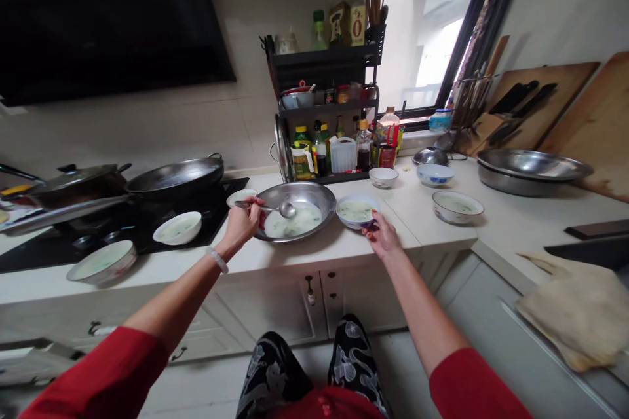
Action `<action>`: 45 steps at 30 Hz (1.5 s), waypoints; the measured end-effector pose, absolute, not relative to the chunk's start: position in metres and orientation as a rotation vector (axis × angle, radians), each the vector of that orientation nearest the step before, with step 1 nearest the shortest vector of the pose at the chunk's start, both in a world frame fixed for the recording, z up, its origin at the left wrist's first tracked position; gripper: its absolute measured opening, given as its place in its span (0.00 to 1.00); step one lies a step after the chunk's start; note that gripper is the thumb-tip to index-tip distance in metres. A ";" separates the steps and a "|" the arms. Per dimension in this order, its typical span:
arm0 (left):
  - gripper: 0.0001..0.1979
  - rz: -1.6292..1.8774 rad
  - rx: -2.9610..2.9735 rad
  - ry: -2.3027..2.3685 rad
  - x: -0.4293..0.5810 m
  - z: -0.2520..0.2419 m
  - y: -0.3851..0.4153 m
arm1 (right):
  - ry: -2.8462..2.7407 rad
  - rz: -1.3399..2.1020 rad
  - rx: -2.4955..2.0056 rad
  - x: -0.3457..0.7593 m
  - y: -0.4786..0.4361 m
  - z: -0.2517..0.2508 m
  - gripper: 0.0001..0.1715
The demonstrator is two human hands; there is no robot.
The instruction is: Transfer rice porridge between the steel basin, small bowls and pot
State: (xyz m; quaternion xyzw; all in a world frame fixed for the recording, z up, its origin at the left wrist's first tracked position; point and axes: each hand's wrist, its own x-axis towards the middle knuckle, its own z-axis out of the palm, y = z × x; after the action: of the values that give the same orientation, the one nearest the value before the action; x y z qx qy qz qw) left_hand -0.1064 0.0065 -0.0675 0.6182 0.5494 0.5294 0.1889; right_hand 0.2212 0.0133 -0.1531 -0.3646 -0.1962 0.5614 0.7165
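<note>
Your left hand is closed round the handle of a metal spoon, at the left rim of the steel basin; the spoon's head is over the pale, green-flecked liquid inside, though you can't tell from here whether it touches. Your right hand grips the near right edge of a patterned bowl, which sits just right of the basin and holds similar liquid. Whether that bowl rests on the counter or is slightly raised, you can't tell. Left of the basin, beyond your wrist, you have a white bowl and a floral bowl, both filled. Well to the basin's right stands another filled bowl. Behind the basin is a black rack of bottles.
</note>
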 end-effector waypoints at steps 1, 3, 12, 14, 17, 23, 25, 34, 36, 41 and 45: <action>0.07 1.429 1.802 1.580 -0.110 -0.070 0.004 | -0.436 1.243 -0.808 0.221 0.013 -0.153 0.13; 0.07 1.330 1.875 1.605 -0.113 -0.072 0.000 | -0.442 1.239 -0.807 0.221 0.013 -0.153 0.14; 0.05 1.584 1.190 1.439 -0.096 -0.069 -0.001 | -0.454 1.227 -0.816 0.221 0.013 -0.154 0.15; 0.04 1.614 1.045 1.427 -0.095 -0.066 -0.001 | -0.459 1.225 -0.810 0.221 0.013 -0.154 0.15; 0.04 1.636 0.960 1.409 -0.094 -0.062 -0.002 | -0.456 1.225 -0.803 0.221 0.013 -0.154 0.15; 0.05 1.645 0.929 1.420 -0.092 -0.058 -0.002 | -0.447 1.236 -0.798 0.221 0.012 -0.153 0.14; 0.05 1.652 0.931 1.406 -0.091 -0.057 -0.001 | -0.447 1.233 -0.804 0.221 0.012 -0.153 0.14; 0.04 1.666 0.921 1.389 -0.090 -0.055 -0.003 | -0.452 1.230 -0.804 0.221 0.012 -0.153 0.14; 0.04 1.667 0.917 1.389 -0.090 -0.054 -0.004 | -0.455 1.230 -0.804 0.221 0.012 -0.152 0.14; 0.04 1.674 0.927 1.380 -0.091 -0.052 -0.003 | -0.459 1.221 -0.816 0.221 0.012 -0.153 0.15; 0.05 1.676 0.922 1.380 -0.090 -0.049 -0.003 | -0.457 1.226 -0.812 0.221 0.013 -0.155 0.15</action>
State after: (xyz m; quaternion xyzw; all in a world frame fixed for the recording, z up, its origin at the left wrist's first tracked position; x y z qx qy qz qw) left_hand -0.0899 -0.0033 -0.0490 0.3615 0.5408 0.6568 0.3814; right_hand 0.2211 0.0132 -0.1547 -0.3670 -0.2067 0.5542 0.7179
